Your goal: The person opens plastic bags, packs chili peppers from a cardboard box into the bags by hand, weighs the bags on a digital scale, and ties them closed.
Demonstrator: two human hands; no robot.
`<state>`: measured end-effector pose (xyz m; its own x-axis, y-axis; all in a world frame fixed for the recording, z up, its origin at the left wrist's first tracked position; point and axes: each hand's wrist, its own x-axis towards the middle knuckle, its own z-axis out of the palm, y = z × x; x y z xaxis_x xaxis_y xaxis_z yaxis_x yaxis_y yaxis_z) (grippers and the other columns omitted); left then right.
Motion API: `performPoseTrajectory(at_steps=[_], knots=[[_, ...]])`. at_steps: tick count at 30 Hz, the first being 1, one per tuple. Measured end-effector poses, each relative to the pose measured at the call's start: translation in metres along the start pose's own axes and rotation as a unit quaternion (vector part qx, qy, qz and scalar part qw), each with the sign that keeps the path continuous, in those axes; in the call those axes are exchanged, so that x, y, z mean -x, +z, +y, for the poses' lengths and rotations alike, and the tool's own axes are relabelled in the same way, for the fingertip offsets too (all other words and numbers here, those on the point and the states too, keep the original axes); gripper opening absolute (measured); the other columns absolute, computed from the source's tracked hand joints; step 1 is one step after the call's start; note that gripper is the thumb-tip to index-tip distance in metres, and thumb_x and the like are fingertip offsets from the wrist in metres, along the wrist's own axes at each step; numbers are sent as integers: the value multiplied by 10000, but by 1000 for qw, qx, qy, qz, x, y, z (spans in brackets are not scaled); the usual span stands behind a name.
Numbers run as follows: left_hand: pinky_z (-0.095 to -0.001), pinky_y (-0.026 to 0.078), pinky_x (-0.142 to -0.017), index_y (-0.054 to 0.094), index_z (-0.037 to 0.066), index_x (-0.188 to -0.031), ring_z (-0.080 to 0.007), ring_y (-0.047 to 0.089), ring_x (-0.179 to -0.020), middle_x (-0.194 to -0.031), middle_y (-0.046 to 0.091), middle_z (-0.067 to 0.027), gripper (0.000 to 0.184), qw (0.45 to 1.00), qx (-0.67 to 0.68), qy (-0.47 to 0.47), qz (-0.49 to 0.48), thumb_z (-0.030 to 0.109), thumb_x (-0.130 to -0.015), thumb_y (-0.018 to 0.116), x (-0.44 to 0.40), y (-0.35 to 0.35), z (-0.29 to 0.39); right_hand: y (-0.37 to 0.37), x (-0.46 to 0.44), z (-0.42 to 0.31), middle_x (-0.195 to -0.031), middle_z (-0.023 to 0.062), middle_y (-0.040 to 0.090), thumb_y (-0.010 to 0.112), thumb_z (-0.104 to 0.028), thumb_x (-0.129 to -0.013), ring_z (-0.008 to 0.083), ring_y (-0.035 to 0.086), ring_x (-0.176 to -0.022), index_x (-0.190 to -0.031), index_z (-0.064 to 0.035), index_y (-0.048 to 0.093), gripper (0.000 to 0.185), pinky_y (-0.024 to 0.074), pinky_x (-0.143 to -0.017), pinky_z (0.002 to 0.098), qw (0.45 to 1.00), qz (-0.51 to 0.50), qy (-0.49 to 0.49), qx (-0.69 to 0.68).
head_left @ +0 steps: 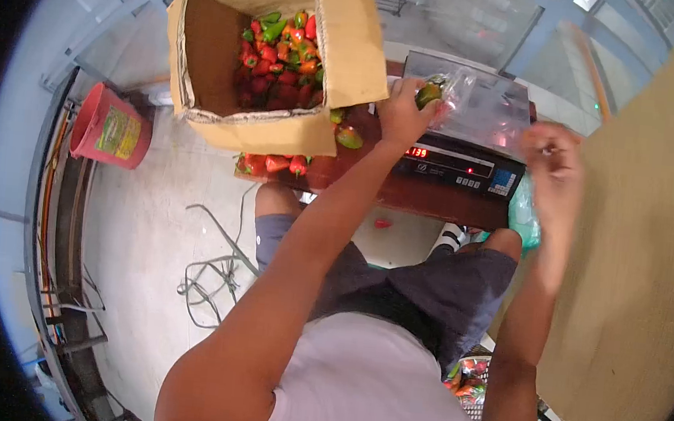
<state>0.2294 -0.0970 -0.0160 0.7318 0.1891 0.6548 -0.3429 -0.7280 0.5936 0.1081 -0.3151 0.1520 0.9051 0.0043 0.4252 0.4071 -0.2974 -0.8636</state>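
My left hand (406,119) is closed at the near left side of a clear plastic bag (461,89) over the metal plate of a digital scale (485,126). A dark green pepper (429,96) shows beside its fingers, with a little red next to it. Whether that pepper is fully inside the bag is hard to see. Off the scale's right edge, my right hand (553,169) is raised with its fingers curled and smeared by motion. A small pale spot shows among those fingers, too blurred to name. Red digits are lit on the scale's front.
An open cardboard box (248,128) holds many red, orange and green peppers (280,53). More peppers (277,163) lie on the brown table (426,198) by it. A red bucket (91,129) and a loose strap (216,268) are on the floor. Tan board (637,261) stands at right.
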Motion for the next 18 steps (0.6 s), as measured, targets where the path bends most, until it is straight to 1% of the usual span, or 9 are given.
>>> performPoseTrajectory(at_steps=[1,3,4,7,8,11,14,17,18], knots=[[-439,486,-789,630,74,-1048,-320,643,-861,-994,639,-120,377,999,41,-21,-3,229,-763,823,-1,-1,-1,12,-1,32,-961,6,656,707,-16,-874,88,607,-845,-1013,-35,655,150,483,-721,237,999,-20,11,-33],[-428,511,-719,637,57,-1055,-295,654,-797,-938,647,-122,362,990,117,-71,-14,225,-792,820,0,-6,-2,22,-1,49,-952,6,654,731,-41,-863,93,605,-858,-1011,-45,662,163,472,-705,216,998,-22,39,-38],[-403,521,-672,630,34,-1051,-270,642,-747,-926,639,-118,325,995,80,-61,-13,198,-825,797,-1,-11,-2,26,1,54,-947,6,653,743,-54,-857,95,604,-865,-1010,-50,666,171,466,-697,206,997,-25,57,-41],[-454,489,-718,617,54,-1029,-311,625,-757,-826,613,-134,310,992,113,-60,-6,212,-818,780,-2,-12,-11,35,-14,62,-972,21,652,758,-95,-854,116,609,-906,-1009,-54,681,177,470,-679,220,998,-10,-43,40],[-469,487,-718,604,56,-1040,-336,628,-766,-855,626,-148,310,996,84,-11,14,214,-830,769,-3,-7,-18,37,-17,58,-1013,48,655,767,-127,-852,153,622,-924,-1012,-50,695,191,487,-698,264,999,3,-15,34],[-473,485,-733,596,61,-1049,-357,629,-816,-886,635,-159,317,992,117,-43,-4,224,-835,763,-6,-9,-14,42,-30,58,-1049,65,659,762,-152,-856,180,631,-923,-1012,-52,704,194,494,-709,289,994,19,-82,67],[-473,486,-738,595,63,-1048,-360,629,-830,-894,636,-153,311,994,103,-20,10,220,-837,760,-9,-11,-11,48,-39,50,-1069,83,669,745,-179,-868,195,636,-911,-1049,-74,716,212,502,-724,310,989,16,-92,114],[-474,487,-739,595,63,-1050,-363,630,-825,-895,638,-148,313,996,86,-17,11,220,-835,760,-10,-11,-9,52,-47,44,-1054,122,678,710,-242,-894,216,650,-900,-1105,-105,722,252,518,-736,356,989,-46,-24,139],[-449,492,-743,603,53,-1056,-343,629,-839,-925,640,-145,320,997,80,-23,1,215,-834,766,-12,-13,-8,56,-49,43,-1048,140,681,693,-265,-904,245,658,-897,-1124,-112,719,269,521,-750,378,984,-65,-17,165]])
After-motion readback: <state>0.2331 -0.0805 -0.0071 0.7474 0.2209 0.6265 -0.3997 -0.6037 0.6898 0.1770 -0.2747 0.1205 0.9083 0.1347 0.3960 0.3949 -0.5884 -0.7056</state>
